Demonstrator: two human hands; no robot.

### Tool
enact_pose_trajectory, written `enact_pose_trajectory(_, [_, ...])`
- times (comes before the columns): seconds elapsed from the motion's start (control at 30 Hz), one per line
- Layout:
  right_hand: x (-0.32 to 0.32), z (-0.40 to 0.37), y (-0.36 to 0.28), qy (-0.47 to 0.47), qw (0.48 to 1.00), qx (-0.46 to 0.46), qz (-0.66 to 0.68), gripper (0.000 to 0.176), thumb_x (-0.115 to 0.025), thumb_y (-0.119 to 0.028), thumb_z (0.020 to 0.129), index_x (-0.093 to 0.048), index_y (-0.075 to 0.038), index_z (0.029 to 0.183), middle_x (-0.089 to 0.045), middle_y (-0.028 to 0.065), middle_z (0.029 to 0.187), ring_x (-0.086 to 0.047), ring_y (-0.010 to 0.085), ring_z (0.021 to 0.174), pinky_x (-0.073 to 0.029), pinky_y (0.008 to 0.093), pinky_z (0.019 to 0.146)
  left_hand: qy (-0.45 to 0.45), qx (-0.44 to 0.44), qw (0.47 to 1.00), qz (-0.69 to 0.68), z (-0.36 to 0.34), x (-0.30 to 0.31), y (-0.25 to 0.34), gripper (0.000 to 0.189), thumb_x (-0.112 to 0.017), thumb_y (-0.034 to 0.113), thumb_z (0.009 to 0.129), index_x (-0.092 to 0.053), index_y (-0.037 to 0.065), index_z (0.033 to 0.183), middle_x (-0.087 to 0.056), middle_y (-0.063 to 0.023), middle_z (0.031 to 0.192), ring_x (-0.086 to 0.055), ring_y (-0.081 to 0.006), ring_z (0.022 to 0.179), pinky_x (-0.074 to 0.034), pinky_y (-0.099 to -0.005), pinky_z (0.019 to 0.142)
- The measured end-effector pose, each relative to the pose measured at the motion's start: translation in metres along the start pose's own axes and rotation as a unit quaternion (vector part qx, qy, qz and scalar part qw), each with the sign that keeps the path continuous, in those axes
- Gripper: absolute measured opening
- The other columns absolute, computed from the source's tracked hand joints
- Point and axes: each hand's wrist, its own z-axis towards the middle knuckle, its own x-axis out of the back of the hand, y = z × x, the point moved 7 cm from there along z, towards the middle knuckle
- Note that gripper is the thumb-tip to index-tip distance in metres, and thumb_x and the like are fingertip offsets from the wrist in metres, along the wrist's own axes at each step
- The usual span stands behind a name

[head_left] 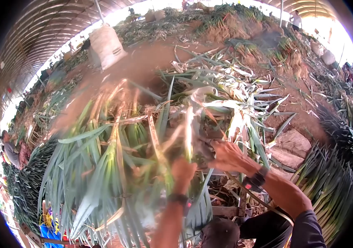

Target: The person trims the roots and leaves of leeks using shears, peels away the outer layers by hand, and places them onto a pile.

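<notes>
Left hand (183,170) raised mid-scene, fist clenched on the stalks of a blurred bunch of green onions (110,157), leaves fanning down and to the left. Right hand (227,156) just right of it, fingers reaching into the same stalks; grip lost in the blur, impossible to tell. Hands close together, not touching. Dark wristbands (257,180) on both wrists. Farther off, a heap of stripped leaves (230,91) on reddish soil (143,58). Near right, a stacked pile of green onions (333,186). Far left, a white sack (106,45); at the left edge, another person (9,149) crouching.
</notes>
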Motion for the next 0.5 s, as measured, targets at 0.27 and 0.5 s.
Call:
enact_pose_trajectory(0.27, [-0.004,-0.102,-0.006,-0.03,0.996,0.004,-0.08,0.077,-0.077,-0.034,0.07,-0.053,0.009,0.129,-0.065,0.0299,0.109,-0.067,0.0428,0.094,-0.055,0.0463,0.083,-0.04,-0.043,0.997,-0.053,-0.027,0.023,0.003,0.06,-0.075,0.023,0.068,-0.055,-0.007,0.116,-0.069,-0.027,0.1,-0.069,-0.0379,0.094,-0.055,-0.0461,0.083])
enact_pose_trajectory(0.5, [-0.004,-0.127,-0.022,-0.037,0.994,0.027,-0.097,0.091,-0.065,-0.064,0.083,-0.031,-0.022,0.156,-0.057,0.0262,0.135,-0.067,0.0348,0.109,-0.059,0.0468,0.083,-0.036,-0.196,0.978,0.065,-0.066,-0.019,-0.018,0.07,-0.075,0.039,0.083,-0.045,0.003,0.136,-0.07,-0.0238,0.111,-0.067,-0.0422,0.104,-0.052,-0.0532,0.094])
